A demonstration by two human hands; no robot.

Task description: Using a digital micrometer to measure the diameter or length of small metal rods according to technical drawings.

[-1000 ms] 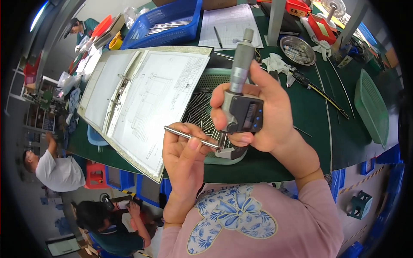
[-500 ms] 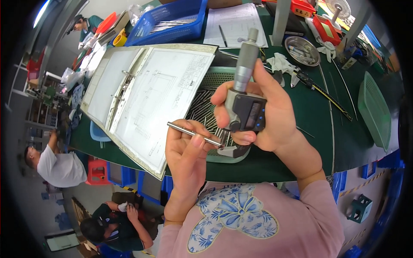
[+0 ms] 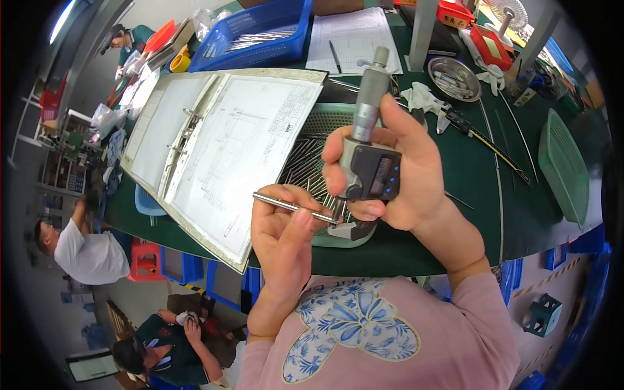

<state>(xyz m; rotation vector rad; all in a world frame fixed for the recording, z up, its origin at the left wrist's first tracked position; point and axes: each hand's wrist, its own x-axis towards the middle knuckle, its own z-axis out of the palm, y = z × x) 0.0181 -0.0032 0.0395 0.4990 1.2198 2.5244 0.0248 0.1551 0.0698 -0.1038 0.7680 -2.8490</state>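
Note:
My right hand [image 3: 419, 172] is wrapped round a digital micrometer [image 3: 372, 166], its grey thimble pointing up and away and its frame at the bottom. Between the thumb and fingers of my left hand [image 3: 281, 240] is a thin shiny metal rod [image 3: 276, 201]. The rod's right end lies at the gap between the micrometer's measuring faces; whether both faces touch it I cannot tell. Below and behind my hands, a green plastic basket [image 3: 338, 116] holds many similar rods, partly hidden by my hands and an open binder [image 3: 250, 140] with a technical drawing.
A blue basket [image 3: 207, 57] with rods stands at the back, beside a paper sheet [image 3: 383, 39] with a pen. To the right are white gloves [image 3: 424, 97], a caliper [image 3: 484, 140], a metal bowl [image 3: 437, 64] and a green tray [image 3: 564, 169]. Co-workers are at the left.
The rod's tilt has shifted slightly, its right end still at the micrometer. My hands have barely moved. At lower left, a seated co-worker's head and hands have shifted.

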